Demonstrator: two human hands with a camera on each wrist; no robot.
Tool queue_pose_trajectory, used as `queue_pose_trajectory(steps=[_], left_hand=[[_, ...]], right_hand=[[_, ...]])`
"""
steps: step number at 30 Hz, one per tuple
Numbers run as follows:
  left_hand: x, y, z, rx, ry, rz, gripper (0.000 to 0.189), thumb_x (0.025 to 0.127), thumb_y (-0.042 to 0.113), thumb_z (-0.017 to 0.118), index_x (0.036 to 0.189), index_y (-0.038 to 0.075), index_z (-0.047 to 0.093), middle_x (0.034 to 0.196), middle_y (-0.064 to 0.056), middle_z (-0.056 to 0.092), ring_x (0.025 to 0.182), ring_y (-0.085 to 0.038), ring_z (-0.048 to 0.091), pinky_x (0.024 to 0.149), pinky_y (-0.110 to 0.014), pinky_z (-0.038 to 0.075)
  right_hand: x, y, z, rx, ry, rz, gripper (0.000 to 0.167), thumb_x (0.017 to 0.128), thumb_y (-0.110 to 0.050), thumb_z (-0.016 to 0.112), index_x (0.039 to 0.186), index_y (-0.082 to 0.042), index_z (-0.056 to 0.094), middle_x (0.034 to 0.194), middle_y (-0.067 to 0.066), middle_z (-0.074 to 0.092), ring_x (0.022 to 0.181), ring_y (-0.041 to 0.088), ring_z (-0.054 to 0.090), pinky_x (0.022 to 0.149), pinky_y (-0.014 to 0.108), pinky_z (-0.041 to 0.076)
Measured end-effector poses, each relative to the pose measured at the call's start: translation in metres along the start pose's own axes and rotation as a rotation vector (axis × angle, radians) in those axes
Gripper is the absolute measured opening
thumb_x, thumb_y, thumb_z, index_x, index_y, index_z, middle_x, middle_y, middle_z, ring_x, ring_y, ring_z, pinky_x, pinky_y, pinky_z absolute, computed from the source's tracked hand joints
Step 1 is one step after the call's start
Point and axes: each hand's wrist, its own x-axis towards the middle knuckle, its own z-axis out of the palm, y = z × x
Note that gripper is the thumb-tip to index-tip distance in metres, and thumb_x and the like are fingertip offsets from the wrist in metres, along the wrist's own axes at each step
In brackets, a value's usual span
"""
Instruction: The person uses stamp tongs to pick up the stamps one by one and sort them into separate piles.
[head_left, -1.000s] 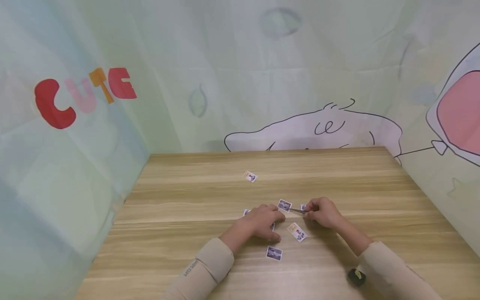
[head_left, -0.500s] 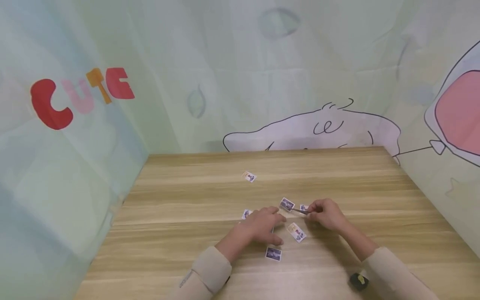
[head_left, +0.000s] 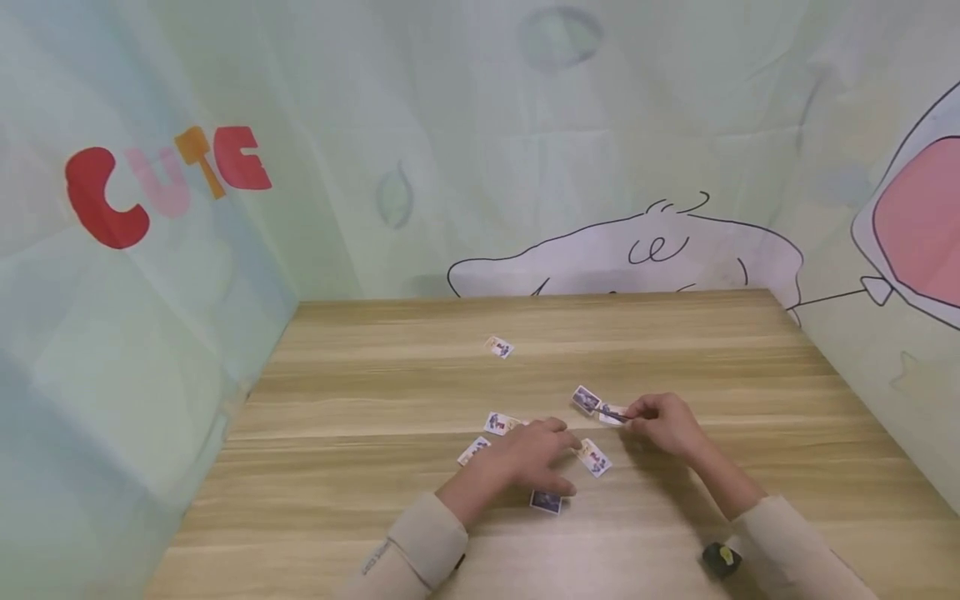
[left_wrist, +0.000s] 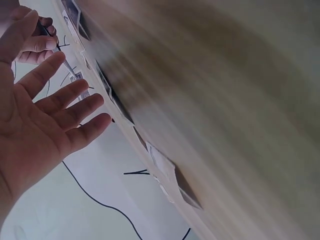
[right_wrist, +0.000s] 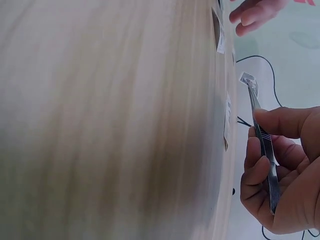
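My right hand (head_left: 667, 425) pinches metal tweezers (right_wrist: 267, 155) between thumb and fingers. At the tweezers' tips is a small dark-faced card (head_left: 586, 399), which the right wrist view shows raised off the table. Below the tweezers lies a light picture card (head_left: 610, 421). My left hand (head_left: 536, 458) hovers palm down with its fingers spread and nothing in them; the left wrist view shows them apart from the tabletop. Around it lie light cards, one (head_left: 498, 423) at its fingers' left, one (head_left: 473, 451) by the wrist, one (head_left: 596, 459) to the right. Its thumb partly covers a dark card (head_left: 545, 502).
Another light card (head_left: 499, 347) lies farther back on the wooden table (head_left: 360, 367). A small dark object with a yellow-green mark (head_left: 722, 560) is beside the right sleeve. Printed cloth walls (head_left: 337, 167) stand along the table's back and sides.
The tweezers and the dark card have shifted right and slightly away, and the card has turned. My left hand has moved a little right, uncovering the light cards on its left.
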Motion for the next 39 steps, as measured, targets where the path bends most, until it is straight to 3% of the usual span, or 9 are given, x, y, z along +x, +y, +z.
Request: queue_pose_trajectory(steps=[15,24,32,39], left_hand=[[0.002,0.007,0.005,0.023,-0.021,0.041,0.062,0.073,0.049,0.073,0.125,0.021,0.057,0.123,0.001,0.052,0.106,-0.012,0.051,0.088,-0.027,0.044],[0.003,0.016,0.007,0.122,-0.007,0.161,0.059,0.073,0.048,0.073,0.123,0.021,0.059,0.119,0.003,0.054,0.108,-0.009,0.049,0.094,-0.023,0.037],[-0.002,0.019,0.007,0.122,-0.066,0.124,0.055,0.073,0.048,0.073,0.12,0.023,0.06,0.122,0.002,0.053,0.106,-0.01,0.049,0.09,-0.025,0.041],[-0.003,0.019,0.007,0.115,-0.067,0.12,0.055,0.073,0.048,0.073,0.12,0.023,0.06,0.12,0.003,0.053,0.104,-0.01,0.05,0.088,-0.025,0.042]], right_hand=[[0.008,0.005,-0.012,-0.018,0.022,0.013,0.013,0.075,0.001,0.064,0.086,0.005,0.066,0.076,0.006,0.063,0.069,0.02,0.053,0.062,0.032,0.045],[0.01,0.008,-0.019,-0.027,0.046,0.022,0.013,0.077,0.0,0.062,0.088,0.005,0.066,0.081,0.01,0.064,0.076,0.024,0.054,0.068,0.034,0.044],[0.012,0.006,-0.019,-0.003,0.043,0.059,0.014,0.078,0.001,0.061,0.091,0.006,0.065,0.084,0.011,0.063,0.078,0.025,0.053,0.068,0.034,0.044],[0.019,0.004,-0.022,-0.016,0.048,0.08,0.016,0.08,-0.002,0.059,0.093,0.006,0.065,0.087,0.014,0.062,0.081,0.027,0.053,0.068,0.033,0.043]])
